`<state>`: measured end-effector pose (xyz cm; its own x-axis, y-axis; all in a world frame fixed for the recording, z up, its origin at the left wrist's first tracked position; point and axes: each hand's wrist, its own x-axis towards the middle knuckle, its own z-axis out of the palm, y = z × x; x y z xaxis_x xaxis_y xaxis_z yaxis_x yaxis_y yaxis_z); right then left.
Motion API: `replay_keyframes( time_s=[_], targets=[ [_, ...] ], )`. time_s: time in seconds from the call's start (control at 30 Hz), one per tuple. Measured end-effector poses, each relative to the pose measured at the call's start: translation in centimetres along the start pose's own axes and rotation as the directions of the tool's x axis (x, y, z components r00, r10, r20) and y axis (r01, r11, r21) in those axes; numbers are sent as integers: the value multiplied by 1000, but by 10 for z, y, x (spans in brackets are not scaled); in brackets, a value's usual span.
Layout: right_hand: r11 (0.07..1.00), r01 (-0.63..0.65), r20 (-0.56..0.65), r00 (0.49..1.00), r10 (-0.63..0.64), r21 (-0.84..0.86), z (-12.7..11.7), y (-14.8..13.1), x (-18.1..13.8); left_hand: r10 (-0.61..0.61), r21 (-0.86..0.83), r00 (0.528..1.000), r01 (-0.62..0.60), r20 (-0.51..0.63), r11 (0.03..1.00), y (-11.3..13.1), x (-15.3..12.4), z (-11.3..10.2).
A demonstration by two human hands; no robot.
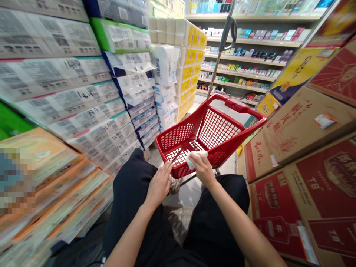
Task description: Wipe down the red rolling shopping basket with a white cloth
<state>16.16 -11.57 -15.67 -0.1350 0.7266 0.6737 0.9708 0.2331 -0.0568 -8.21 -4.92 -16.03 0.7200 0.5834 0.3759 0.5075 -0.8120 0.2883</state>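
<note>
A small red plastic shopping cart (222, 128) with a lattice basket stands in front of my knees, its handle toward the back right. My left hand (159, 185) holds the basket's near left corner, fingers over the rim and thumb below. In my right hand (204, 168) is a crumpled white cloth (192, 160), pressed against the near rim on the right. Part of the cloth is hidden under my fingers. Through the basket's lattice the floor shows.
Tall stacks of wrapped tissue packs (91, 92) rise on the left, with orange-edged packs (66, 178) lower down. Cardboard cartons (303, 122) are piled close on the right. Stocked shelves (244, 59) and a slanting metal pole (219, 55) stand behind the cart.
</note>
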Motion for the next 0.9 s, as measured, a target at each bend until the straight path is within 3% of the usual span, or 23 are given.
replay_keyframes(
  time_s=[0.13,0.23,0.3,0.4,0.57,0.67,0.77,0.9],
  targets=[
    [992,-107,11,994,108,-66,-34,69,-4,-1,5,1000,1,-12,1000,0,0,2],
    [982,-178,-19,984,177,-66,-42,84,-2,-2,-4,1000,2,-20,1000,1,1,5],
    [967,-251,-96,964,246,-46,-35,73,-1,-5,-15,1000,4,-25,1000,2,2,6],
    [953,-302,-173,938,299,9,-12,29,0,-11,-30,1000,10,-26,1000,3,3,6],
    [971,-219,-89,970,227,93,27,-64,3,-15,-36,1000,15,-13,999,5,2,7],
    [975,-194,-65,977,202,108,38,-94,4,-19,-44,1000,18,-18,999,4,1,7],
    [989,-109,-27,993,112,102,36,-86,1,-12,-35,1000,12,-19,999,3,1,7],
    [996,-7,-19,1000,9,85,15,-28,-5,12,-7,1000,-12,-21,1000,3,2,5]
  ],
)
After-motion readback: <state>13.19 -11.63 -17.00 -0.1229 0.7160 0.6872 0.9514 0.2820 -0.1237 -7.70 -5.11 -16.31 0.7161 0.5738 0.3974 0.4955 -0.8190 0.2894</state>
